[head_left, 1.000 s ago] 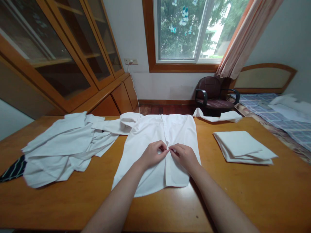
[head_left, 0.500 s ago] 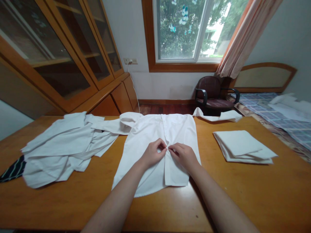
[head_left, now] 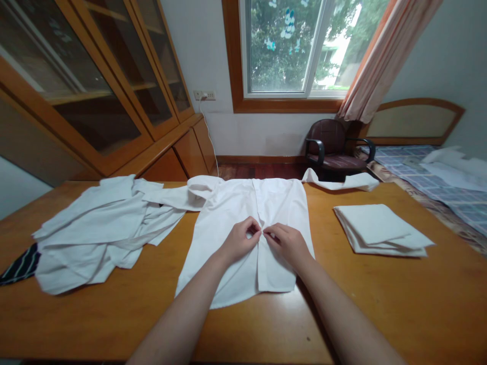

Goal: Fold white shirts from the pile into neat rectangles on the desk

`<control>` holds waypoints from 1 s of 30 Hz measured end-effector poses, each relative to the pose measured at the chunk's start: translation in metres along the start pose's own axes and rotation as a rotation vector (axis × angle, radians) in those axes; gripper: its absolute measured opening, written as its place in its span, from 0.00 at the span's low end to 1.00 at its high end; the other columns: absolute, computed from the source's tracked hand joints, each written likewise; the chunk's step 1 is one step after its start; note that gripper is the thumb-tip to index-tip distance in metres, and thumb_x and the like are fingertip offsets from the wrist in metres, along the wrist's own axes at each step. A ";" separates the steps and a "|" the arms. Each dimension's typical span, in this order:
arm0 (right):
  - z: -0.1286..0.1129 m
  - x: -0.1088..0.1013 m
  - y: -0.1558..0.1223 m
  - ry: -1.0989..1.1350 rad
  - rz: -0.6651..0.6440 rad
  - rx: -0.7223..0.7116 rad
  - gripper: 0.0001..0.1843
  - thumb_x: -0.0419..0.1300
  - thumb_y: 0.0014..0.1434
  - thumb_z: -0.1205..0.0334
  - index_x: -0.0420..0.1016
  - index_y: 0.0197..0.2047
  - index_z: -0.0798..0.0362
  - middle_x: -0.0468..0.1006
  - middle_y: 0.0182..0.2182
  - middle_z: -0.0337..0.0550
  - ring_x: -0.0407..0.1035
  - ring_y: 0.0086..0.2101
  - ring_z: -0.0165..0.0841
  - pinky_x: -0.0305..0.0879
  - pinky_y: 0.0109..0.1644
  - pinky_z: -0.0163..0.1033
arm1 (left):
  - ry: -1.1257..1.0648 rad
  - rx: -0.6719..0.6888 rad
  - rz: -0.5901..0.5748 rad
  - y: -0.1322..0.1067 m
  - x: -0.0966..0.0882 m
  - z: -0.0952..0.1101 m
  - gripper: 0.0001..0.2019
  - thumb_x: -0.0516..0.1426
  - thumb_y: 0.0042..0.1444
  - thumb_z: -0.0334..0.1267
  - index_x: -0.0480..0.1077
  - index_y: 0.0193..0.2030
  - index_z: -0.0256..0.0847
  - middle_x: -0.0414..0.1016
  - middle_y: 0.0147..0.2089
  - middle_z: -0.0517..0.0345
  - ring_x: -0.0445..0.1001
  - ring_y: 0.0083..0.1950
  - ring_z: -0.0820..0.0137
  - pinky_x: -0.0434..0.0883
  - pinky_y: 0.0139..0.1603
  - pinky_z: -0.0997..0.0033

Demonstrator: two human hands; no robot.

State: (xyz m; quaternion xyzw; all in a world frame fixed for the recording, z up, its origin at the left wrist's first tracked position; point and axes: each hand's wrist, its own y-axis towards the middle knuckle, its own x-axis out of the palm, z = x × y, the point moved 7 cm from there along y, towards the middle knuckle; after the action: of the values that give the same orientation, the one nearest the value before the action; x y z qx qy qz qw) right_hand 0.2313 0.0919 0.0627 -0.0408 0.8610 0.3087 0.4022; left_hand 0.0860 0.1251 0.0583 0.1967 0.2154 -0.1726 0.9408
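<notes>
A white shirt [head_left: 228,263] lies spread on the wooden table, its front placket running down the middle and its hem toward me. Both sleeves stretch out sideways along the far edge. My left hand [head_left: 243,237] pinches the placket edge between thumb and forefinger. Facing it, my right hand [head_left: 286,241] pinches the same spot from the other side, fingertips almost touching. The fingers lift the cloth slightly there. Whatever small part sits between the fingertips, such as a button, is too hidden to make out.
On the left of the table [head_left: 380,314] lies a loose heap of white garments [head_left: 102,228], with a dark striped cloth [head_left: 21,264] poking out. A folded white garment [head_left: 380,228] rests at the right. Beyond stand an armchair [head_left: 329,144], a bed [head_left: 449,172] and a glass-fronted cabinet [head_left: 152,137].
</notes>
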 end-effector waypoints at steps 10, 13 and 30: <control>0.001 -0.004 0.002 0.118 0.014 0.074 0.04 0.61 0.64 0.65 0.77 0.40 0.48 0.80 0.34 0.40 0.74 0.32 0.32 0.69 0.38 0.36 | -0.001 0.008 -0.015 0.000 0.000 0.003 0.02 0.56 0.57 0.30 0.69 0.37 0.41 0.74 0.34 0.62 0.74 0.35 0.72 0.71 0.40 0.72; 0.003 -0.004 0.002 0.146 0.021 0.098 0.03 0.62 0.63 0.65 0.77 0.39 0.48 0.79 0.34 0.40 0.73 0.31 0.32 0.69 0.38 0.36 | -0.006 0.019 -0.020 0.000 0.000 0.004 0.03 0.56 0.57 0.30 0.69 0.37 0.41 0.74 0.34 0.61 0.74 0.36 0.71 0.71 0.40 0.71; 0.009 0.000 0.000 0.224 0.011 0.145 0.03 0.62 0.60 0.67 0.75 0.35 0.49 0.75 0.30 0.37 0.71 0.31 0.32 0.67 0.36 0.36 | 0.009 0.065 -0.056 -0.003 0.003 0.003 0.04 0.56 0.58 0.30 0.69 0.39 0.41 0.74 0.36 0.60 0.73 0.37 0.71 0.72 0.42 0.69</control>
State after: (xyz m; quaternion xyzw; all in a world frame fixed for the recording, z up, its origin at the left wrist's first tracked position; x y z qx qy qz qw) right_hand 0.2373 0.0973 0.0578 -0.0412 0.9207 0.2414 0.3039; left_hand 0.0882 0.1206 0.0588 0.2218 0.2191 -0.2047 0.9279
